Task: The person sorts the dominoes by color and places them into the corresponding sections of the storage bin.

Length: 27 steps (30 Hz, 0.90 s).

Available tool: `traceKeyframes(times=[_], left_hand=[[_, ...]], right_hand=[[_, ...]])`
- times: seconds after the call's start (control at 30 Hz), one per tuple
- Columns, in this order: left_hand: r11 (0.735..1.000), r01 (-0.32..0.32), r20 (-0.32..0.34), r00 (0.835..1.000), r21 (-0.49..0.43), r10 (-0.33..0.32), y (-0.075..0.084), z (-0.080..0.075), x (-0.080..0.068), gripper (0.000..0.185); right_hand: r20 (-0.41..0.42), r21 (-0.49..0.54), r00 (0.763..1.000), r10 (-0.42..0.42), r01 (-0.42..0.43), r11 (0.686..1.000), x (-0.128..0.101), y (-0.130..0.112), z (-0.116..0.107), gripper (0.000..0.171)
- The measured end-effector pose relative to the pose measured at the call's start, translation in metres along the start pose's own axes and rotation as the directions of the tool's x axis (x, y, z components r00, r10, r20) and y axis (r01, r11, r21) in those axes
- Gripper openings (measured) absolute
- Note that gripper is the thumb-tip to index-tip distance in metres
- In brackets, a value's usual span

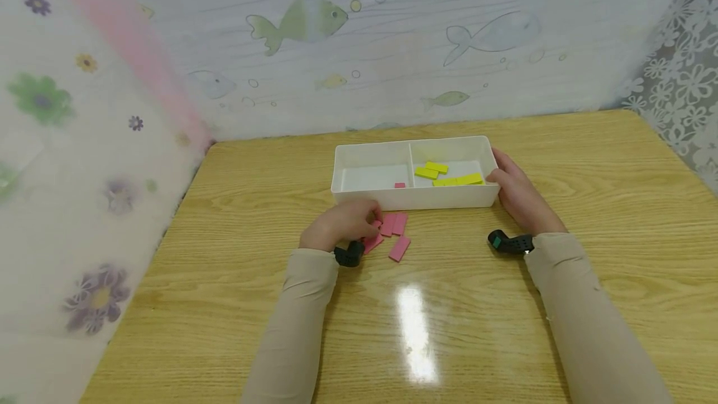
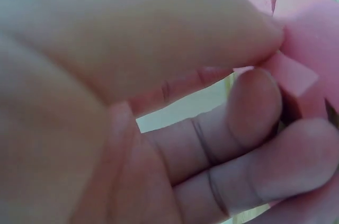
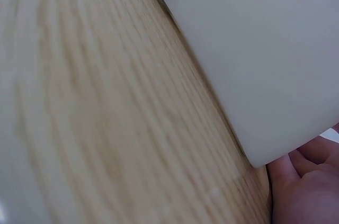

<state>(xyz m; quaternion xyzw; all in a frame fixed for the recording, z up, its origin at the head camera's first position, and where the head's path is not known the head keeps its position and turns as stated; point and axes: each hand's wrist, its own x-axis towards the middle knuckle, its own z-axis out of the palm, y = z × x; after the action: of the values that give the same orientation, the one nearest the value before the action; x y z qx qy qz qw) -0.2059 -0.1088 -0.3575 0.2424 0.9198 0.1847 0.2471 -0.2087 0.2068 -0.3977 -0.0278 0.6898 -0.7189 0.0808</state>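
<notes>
My left hand (image 1: 339, 224) is at the front of a white two-part box (image 1: 370, 199), over a loose group of small flat pink tiles (image 1: 400, 248) on the table. In the left wrist view, its thumb and fingertips pinch a pink tile (image 2: 296, 75), with more pink behind. My right hand (image 1: 518, 195) grips the box's right end, thumb at the front corner and fingers along the outer wall; the right wrist view catches part of that hand (image 3: 310, 192) beside the box corner. One pink tile (image 1: 399, 185) lies in the left compartment, several yellow tiles (image 1: 457, 180) in the right.
The wood-grain table (image 1: 235, 317) runs back to a wall covering (image 1: 392, 67) printed with fish. On the left, a flowered covering (image 1: 101, 204) borders the table edge. Each wrist wears a black camera band (image 1: 510, 242).
</notes>
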Motion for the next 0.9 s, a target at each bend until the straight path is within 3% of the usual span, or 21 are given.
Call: traceKeyframes(times=[0.37, 0.9], left_hand=[[0.993, 0.042, 0.034, 0.999, -0.108, -0.039, -0.0006, 0.0008, 0.001, 0.005], [0.987, -0.042, 0.029, 0.998, -0.155, 0.047, -0.0031, -0.0025, -0.0015, 0.021]], right_hand=[[0.008, -0.011, 1.0, 0.0, 0.0, 1.0, -0.0001, 0.0002, 0.0001, 0.068], [0.015, -0.019, 1.0, -0.017, 0.018, 1.0, -0.0011, 0.0022, -0.001, 0.066]])
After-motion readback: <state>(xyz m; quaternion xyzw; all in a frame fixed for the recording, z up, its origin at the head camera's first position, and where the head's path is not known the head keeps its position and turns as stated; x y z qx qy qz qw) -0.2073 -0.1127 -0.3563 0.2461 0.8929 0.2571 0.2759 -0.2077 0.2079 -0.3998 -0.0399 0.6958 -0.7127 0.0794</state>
